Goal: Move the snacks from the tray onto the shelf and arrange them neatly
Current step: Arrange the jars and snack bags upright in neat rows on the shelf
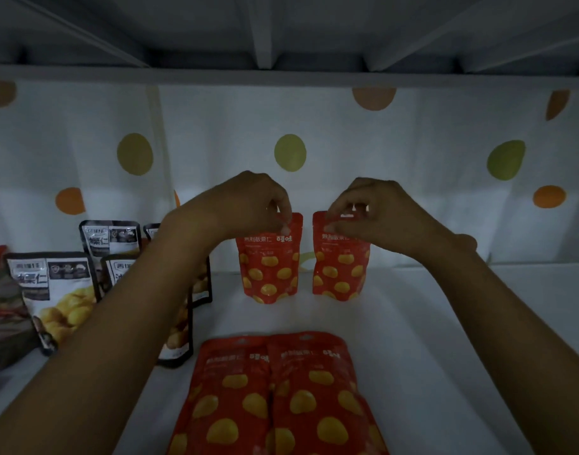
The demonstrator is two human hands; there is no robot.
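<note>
Two red chestnut pouches stand upright at the back of the white shelf (429, 316). My left hand (252, 205) pinches the top edge of the left red pouch (268, 264). My right hand (370, 211) pinches the top of the right red pouch (340, 264). A small gap separates the two pouches. Two more red pouches (275, 395) lie flat side by side at the shelf's front, under my arms.
Several black-and-white chestnut packs (58, 290) stand in rows on the left, some hidden behind my left forearm. A dark wrapped item (2, 310) sits at the far left edge. A dotted white backdrop (413, 178) closes the rear. Another shelf board (281, 77) runs overhead.
</note>
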